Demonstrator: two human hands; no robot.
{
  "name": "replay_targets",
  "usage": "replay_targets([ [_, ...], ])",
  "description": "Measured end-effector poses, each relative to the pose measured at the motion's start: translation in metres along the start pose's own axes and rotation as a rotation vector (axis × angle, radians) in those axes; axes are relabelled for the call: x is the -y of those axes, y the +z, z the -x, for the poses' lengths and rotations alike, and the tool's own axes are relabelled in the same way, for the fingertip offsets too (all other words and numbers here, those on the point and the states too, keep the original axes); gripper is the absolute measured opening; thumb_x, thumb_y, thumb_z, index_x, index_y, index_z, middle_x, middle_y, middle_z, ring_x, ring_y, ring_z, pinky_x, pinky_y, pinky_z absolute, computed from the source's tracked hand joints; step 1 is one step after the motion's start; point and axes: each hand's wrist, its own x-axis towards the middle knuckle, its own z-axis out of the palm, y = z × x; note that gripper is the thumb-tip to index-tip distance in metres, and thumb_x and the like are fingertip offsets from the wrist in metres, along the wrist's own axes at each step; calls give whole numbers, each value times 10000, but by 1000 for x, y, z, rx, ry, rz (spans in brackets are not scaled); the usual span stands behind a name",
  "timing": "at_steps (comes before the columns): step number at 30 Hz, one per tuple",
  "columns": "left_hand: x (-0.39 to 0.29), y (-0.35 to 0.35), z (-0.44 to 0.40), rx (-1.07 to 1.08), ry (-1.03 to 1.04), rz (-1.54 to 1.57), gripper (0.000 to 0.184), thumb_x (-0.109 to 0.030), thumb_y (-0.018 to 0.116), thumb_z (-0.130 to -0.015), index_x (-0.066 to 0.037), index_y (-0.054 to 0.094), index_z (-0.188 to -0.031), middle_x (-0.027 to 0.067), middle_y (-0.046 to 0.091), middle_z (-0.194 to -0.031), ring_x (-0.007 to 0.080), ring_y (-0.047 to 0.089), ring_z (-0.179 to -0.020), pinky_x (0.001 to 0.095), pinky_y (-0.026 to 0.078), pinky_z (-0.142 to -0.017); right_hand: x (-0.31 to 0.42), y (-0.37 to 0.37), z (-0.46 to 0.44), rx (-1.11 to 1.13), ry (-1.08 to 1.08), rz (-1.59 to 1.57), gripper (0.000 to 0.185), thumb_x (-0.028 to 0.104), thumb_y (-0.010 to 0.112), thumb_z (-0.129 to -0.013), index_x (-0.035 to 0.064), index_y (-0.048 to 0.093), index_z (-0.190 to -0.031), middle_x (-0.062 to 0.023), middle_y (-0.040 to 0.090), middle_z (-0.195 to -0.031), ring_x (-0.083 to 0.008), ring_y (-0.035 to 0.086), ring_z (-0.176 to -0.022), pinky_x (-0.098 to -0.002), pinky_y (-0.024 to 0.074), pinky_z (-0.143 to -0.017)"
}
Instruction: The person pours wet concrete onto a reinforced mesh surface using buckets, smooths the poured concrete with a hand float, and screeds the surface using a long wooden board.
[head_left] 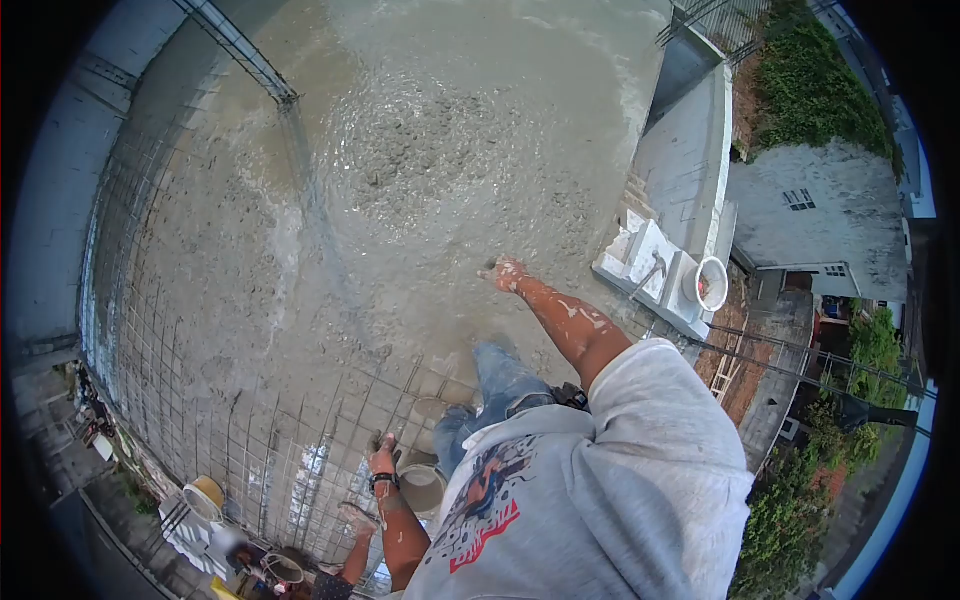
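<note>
My right hand point(506, 273) reaches out over the wet grey concrete point(420, 240), smeared with cement. Its fingers look loosely apart, with no tool visible in them. My left hand point(383, 458), with a dark band at the wrist, hangs above the steel rebar grid point(270, 455). Those fingers also look apart, and nothing shows in them. Beside my left wrist is a round bucket point(424, 489) with grey contents. Wet jeans point(500, 375) cover my legs, whose lower parts are hidden by the concrete. Another person's hand point(358, 519) is just below my left hand.
A white bucket point(711, 284) stands by a pale block ledge point(655, 265) on the right. A steel lattice beam point(240, 50) stands in the concrete at upper left. Another bucket point(204, 498) and a person's dark sleeve point(331, 587) are at lower left. Cables point(800, 350) run along the right.
</note>
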Motion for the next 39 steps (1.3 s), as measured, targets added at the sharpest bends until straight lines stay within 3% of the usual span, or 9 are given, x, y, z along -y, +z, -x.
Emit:
replay_targets([
  [2,-1,24,29,-70,49,17,576,-322,761,-792,-29,584,-1255,124,669,-1116,242,639,-1048,365,504,-896,39,2,-15,11,-141,2,497,486,614,-845,79,672,-1124,-163,642,-1187,-321,595,-1119,-414,451,-968],
  [4,6,29,39,-140,109,-164,566,-182,765,-790,-46,536,-1289,108,647,-1133,217,642,-984,345,527,-804,59,16,-27,-10,-272,-34,476,474,624,-845,73,684,-1095,-165,665,-1123,-319,611,-1083,-410,463,-941],
  [6,2,36,67,-231,112,-250,577,-267,768,-782,4,571,-1251,145,672,-1142,227,647,-1031,341,506,-894,71,44,-44,113,-271,-97,356,400,644,-870,75,683,-1011,-78,676,-907,-208,629,-814,-340,479,-735],
  [9,140,17,11,-304,111,-208,637,-236,781,-766,3,519,-1295,144,660,-1159,221,642,-1032,341,501,-890,85,79,-57,389,-226,-260,250,332,648,-902,98,632,-987,25,620,-733,-81,558,-613,-259,417,-514],
  [20,185,-38,45,-546,-252,-12,640,-453,739,-759,-48,584,-1229,178,652,-1146,298,619,-1063,399,470,-936,210,187,1,569,-251,-39,254,285,647,-912,47,637,-1002,-16,637,-728,-115,585,-601,-271,431,-512],
  [27,275,-116,-116,-325,-209,254,713,-601,655,-772,-83,596,-1258,197,561,-1306,328,526,-1210,416,396,-1032,299,332,-5,537,-314,27,252,294,654,-910,55,638,-986,-16,641,-734,-116,597,-610,-265,443,-521],
  [30,329,-130,-194,-506,-227,224,756,-624,649,-769,-52,587,-1260,213,523,-1348,329,480,-1260,403,373,-1057,348,436,19,583,-291,20,275,311,670,-904,47,647,-981,-20,649,-761,-115,608,-641,-267,464,-549],
  [35,280,-243,-146,-597,-213,453,705,-567,653,-810,8,595,-1213,218,562,-1289,329,517,-1222,400,412,-1032,439,658,76,804,-737,176,360,303,690,-883,44,624,-1124,-101,671,-893,-179,637,-778,-331,509,-725],
  [39,401,-220,-220,-696,-72,1013,394,-285,701,-862,-19,635,-1146,147,663,-1117,246,661,-1007,370,553,-840,569,757,196,638,-1196,265,629,309,706,-847,128,439,-1388,-186,611,-1171,-297,610,-1067,-409,492,-913],
])
